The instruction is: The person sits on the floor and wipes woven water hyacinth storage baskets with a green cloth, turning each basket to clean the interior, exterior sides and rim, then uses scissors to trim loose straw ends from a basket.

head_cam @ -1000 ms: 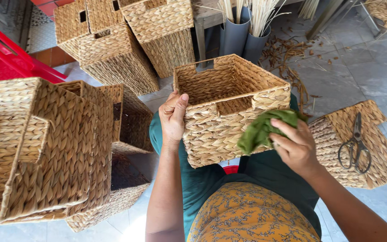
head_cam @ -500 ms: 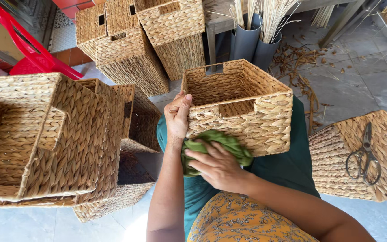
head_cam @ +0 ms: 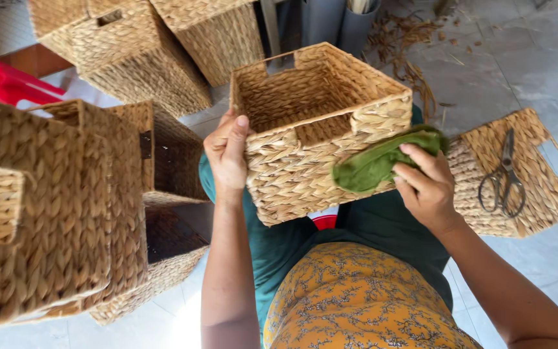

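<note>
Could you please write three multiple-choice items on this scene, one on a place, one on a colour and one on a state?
1. Where do the scissors lie?
A. On the overturned basket at the person's right
B. Inside the held basket
C. On the floor tiles

2. What colour is the cloth?
A. Red
B. Green
C. White

3. How is the held basket being handled?
A. It lies untouched on the floor
B. It is stacked under another basket
C. The left hand steadies its side while the right hand presses the cloth on its front corner

Answers:
1. A, as the scissors rest on the woven underside of that basket.
2. B, as the bunched cloth is plainly green.
3. C, as the left thumb hooks over the rim and the right fingers hold the cloth to the weave.
</note>
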The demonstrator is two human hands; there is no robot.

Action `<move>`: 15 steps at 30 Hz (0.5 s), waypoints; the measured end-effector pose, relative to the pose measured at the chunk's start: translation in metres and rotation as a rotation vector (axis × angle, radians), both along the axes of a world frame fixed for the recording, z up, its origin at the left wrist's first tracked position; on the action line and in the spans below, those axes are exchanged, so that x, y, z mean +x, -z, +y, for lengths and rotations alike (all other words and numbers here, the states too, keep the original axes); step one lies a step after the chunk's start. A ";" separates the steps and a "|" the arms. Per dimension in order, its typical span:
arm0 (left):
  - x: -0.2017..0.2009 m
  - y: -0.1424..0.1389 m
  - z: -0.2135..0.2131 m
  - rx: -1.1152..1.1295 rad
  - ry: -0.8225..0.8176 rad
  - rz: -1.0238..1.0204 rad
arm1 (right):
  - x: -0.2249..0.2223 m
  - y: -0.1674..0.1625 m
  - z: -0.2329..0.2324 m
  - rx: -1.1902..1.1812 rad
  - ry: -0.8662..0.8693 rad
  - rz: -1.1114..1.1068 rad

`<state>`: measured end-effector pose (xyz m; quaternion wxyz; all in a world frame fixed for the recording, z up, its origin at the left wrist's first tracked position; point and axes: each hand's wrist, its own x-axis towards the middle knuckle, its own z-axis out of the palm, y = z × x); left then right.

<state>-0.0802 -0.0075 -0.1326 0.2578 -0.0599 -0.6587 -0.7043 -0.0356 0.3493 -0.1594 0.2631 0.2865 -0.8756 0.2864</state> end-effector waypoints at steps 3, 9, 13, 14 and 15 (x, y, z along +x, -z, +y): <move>-0.003 0.000 -0.001 -0.038 0.001 0.045 | 0.004 0.005 -0.009 -0.050 0.044 0.008; -0.004 0.007 -0.009 -0.027 -0.025 0.003 | 0.015 -0.005 -0.091 0.028 -0.096 0.010; -0.001 0.004 -0.008 -0.040 -0.023 0.009 | 0.023 -0.013 -0.156 0.071 -0.443 0.112; 0.001 -0.002 -0.007 -0.100 -0.036 -0.010 | 0.023 -0.014 -0.163 0.058 -0.459 0.120; 0.003 -0.010 -0.005 -0.159 -0.051 -0.026 | 0.022 -0.015 -0.168 0.045 -0.477 0.129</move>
